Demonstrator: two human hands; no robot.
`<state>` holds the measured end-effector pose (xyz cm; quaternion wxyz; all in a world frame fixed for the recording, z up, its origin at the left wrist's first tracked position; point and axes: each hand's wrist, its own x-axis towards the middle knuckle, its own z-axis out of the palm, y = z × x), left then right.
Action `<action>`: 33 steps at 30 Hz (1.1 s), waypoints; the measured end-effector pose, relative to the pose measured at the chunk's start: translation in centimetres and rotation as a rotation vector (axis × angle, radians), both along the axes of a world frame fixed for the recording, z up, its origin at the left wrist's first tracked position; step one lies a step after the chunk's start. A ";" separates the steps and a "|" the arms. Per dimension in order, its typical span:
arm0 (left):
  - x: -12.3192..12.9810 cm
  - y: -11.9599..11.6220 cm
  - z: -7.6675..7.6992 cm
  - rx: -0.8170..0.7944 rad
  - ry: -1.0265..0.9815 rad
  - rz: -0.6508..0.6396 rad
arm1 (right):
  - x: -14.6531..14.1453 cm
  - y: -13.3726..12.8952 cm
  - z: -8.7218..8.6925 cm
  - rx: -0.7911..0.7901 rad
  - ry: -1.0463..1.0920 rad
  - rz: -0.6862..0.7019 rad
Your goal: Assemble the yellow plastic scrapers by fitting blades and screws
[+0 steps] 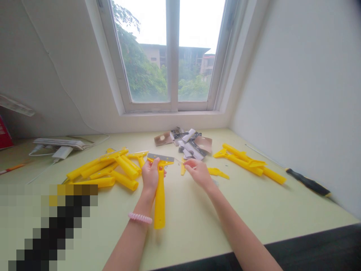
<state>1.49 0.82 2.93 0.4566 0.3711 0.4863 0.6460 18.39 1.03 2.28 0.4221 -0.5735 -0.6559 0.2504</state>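
My left hand [151, 175] is closed around the upper part of a yellow scraper [159, 199]. A flat grey metal blade [161, 157] lies across the scraper's head, and its handle points down toward me. Just right of the scraper, my right hand [196, 171] is closed in a pinch. A thin, light-coloured piece pokes from its fingertips toward the blade; it is too small to name. Near that hand lie a small yellow part [183, 168] and a yellow plastic clamp piece [218, 172].
Yellow scraper handles [97, 168] are piled at left, and several more yellow scraper parts [248, 162] lie at right. A black-handled screwdriver [307, 182] rests by the wall. Blade wrappers [193, 145] sit below the window. A power strip [59, 143] stands at back left.
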 end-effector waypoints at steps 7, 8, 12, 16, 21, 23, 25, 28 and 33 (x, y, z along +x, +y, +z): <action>-0.4 0.5 -0.2 -0.016 -0.007 0.076 | -1.9 0.6 -0.5 0.106 -0.479 0.061; -0.5 0.6 -0.3 -0.018 -0.007 0.093 | -2.4 0.9 -0.4 0.114 -0.522 0.075; -0.9 0.8 -0.4 -0.028 -0.005 0.133 | -4.6 2.3 0.0 0.147 -0.641 0.127; -1.0 0.9 -0.4 -0.012 -0.010 0.124 | -6.6 3.3 -0.5 0.136 -0.694 0.065; -0.9 0.8 -0.3 -0.022 -0.015 0.116 | -7.3 3.9 -1.4 0.140 -0.688 0.000; -0.8 0.7 -0.2 -0.026 -0.017 0.100 | -7.4 4.0 -1.6 0.147 -0.698 -0.005; -0.8 0.7 -0.1 -0.035 -0.017 0.079 | -7.3 4.0 -1.6 0.176 -0.736 0.023; -0.7 0.6 -0.1 -0.051 -0.013 0.049 | -6.3 4.0 -1.3 0.240 -0.780 0.090; -0.3 0.6 -0.2 -0.073 0.014 -0.055 | -2.4 4.1 0.2 0.171 -0.404 -0.061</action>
